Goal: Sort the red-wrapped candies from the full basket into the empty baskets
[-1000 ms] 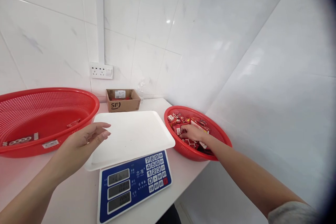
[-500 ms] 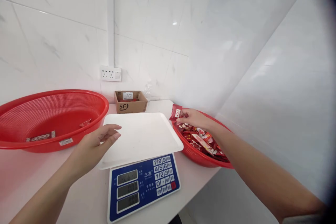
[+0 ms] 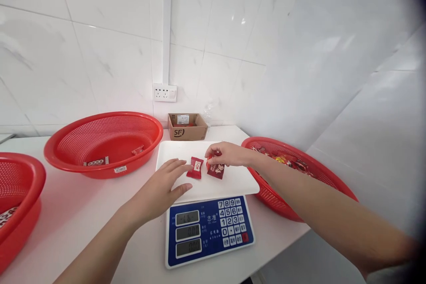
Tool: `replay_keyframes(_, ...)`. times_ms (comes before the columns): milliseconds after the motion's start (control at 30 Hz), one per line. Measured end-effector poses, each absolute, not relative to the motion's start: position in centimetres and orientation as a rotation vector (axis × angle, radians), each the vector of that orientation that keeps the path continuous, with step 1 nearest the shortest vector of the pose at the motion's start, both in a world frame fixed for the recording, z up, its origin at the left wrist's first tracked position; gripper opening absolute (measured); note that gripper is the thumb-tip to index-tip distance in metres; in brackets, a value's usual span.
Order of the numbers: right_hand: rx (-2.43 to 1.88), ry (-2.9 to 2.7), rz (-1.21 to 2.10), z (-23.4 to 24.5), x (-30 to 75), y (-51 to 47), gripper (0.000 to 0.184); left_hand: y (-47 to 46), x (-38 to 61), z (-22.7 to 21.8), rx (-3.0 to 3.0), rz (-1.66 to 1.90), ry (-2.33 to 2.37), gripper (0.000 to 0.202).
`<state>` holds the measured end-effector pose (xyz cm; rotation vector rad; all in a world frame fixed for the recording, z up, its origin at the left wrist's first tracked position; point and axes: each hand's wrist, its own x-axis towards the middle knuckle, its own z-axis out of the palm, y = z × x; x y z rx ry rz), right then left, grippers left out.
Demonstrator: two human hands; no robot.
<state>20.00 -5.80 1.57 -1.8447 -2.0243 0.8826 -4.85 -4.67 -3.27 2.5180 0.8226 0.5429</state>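
Head view, the only one I had on the feed. Change over half a second: the red packet (image 3: 195, 167), lately in the right hand (image 3: 229, 154) over the right basket (image 3: 276, 203), now lay on the tray (image 3: 238, 182) of the scale (image 3: 209, 255). For the work, I judged this to mean a handful had been carried across, with part of it already let go.

Left grip: the left hand (image 3: 162, 191) was spread, palm down, over the tray's near left side, fingertips touching or just beside the red packet. Right grip: fingers pinched an orange wrapper (image 3: 208, 158); the dark packet (image 3: 216, 171) sat right beneath. I could not tell whether that one was held or resting.

The camera had swung left, bringing in the left basket (image 3: 20, 230).

Edges: the tray's right corner stood close to the right basket's rim, and the right forearm (image 3: 296, 195) crossed above that basket. The scale's near right corner was near the edge of the table (image 3: 143, 255). The box (image 3: 189, 133) stood just behind the tray. Room to move: tray surface right of the dark packet, and table between the middle basket (image 3: 71, 163) and the scale.
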Motion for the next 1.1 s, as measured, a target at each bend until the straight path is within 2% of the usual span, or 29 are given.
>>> replay_keyframes(100,-1.887,-1.988,0.934,1.7,20.6,-6.1,0.035,-4.7,-4.9,-3.7,2.576,0.438,0.762,0.049)
replay_keyframes(167,-1.970,-2.002,0.818,1.6,21.0,-6.1,0.038,-4.8,-4.9,-3.9,2.596,0.384,0.756,0.051)
replay_keyframes(300,-2.077,-2.069,0.553,1.6,21.1,-6.1,0.031,-5.0,-4.8,-3.7,2.624,0.331,0.773,0.051)
replay_keyframes(533,-1.955,-2.285,0.568,1.3,19.8,-6.6,0.028,-5.1,-4.7,-3.6,2.658,0.335,0.739,0.049)
replay_keyframes(700,-1.988,-2.195,0.594,1.8,19.2,-7.1,0.017,-5.2,-4.7,-3.6,2.683,0.310,0.734,0.050)
replay_keyframes(833,-1.915,-2.191,0.747,2.3,18.6,-7.8,0.027,-5.2,-4.7,-3.5,2.700,0.294,0.743,0.050)
replay_keyframes(1000,-1.940,-2.250,0.520,1.7,18.1,-8.5,0.027,-5.1,-4.8,-3.6,2.710,0.290,0.756,0.049)
replay_keyframes(1100,-1.961,-2.241,0.513,1.1,17.9,-8.8,0.029,-5.1,-4.8,-3.7,2.717,0.298,0.751,0.049)
